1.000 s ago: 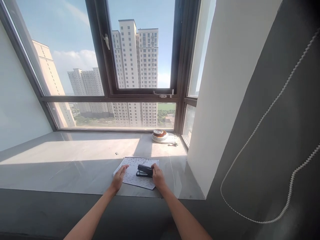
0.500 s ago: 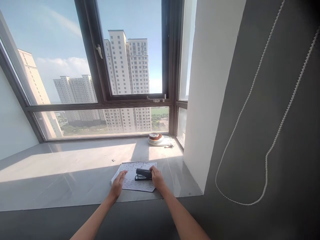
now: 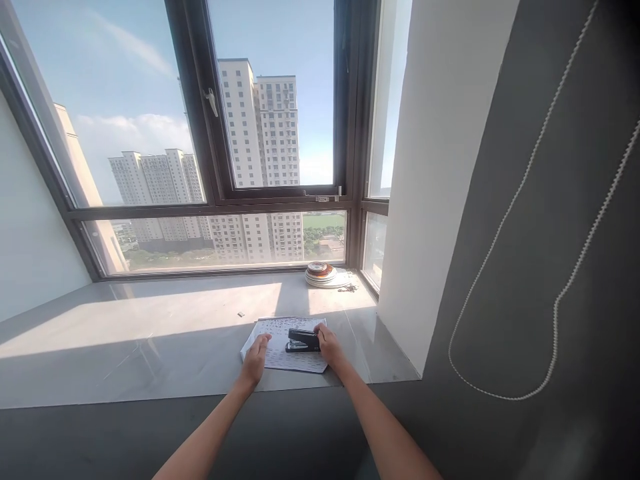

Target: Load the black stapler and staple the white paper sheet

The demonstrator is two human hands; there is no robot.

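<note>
The fingertips of the left hand lie over the left part of the written sheets of paper, at the lower centre of the frame, with the fingers nearly straight and close together; whether they pinch the sheets cannot be told. Right of them, over the middle of the paper, is the black stapler, its front end toward the left of the frame and its arm raised off the base. The right hand has its fingers closed around the stapler's rear end, at the right edge of the sheets.

Compared with half a second ago, hands, sheets and stapler sit a little further right and higher in the frame, in nearly the same arrangement. The view itself has shifted: the window handle at upper centre-left is also further right, and the window frame now hides the left wing of the tall tower block.

From the left, the grey windowsill spans the lower frame, sunlit toward the glass. A small chip lies beyond the paper; right of centre, near the window corner, is a stack of round dish-like pieces. On the far right hangs a looped beaded cord.
</note>
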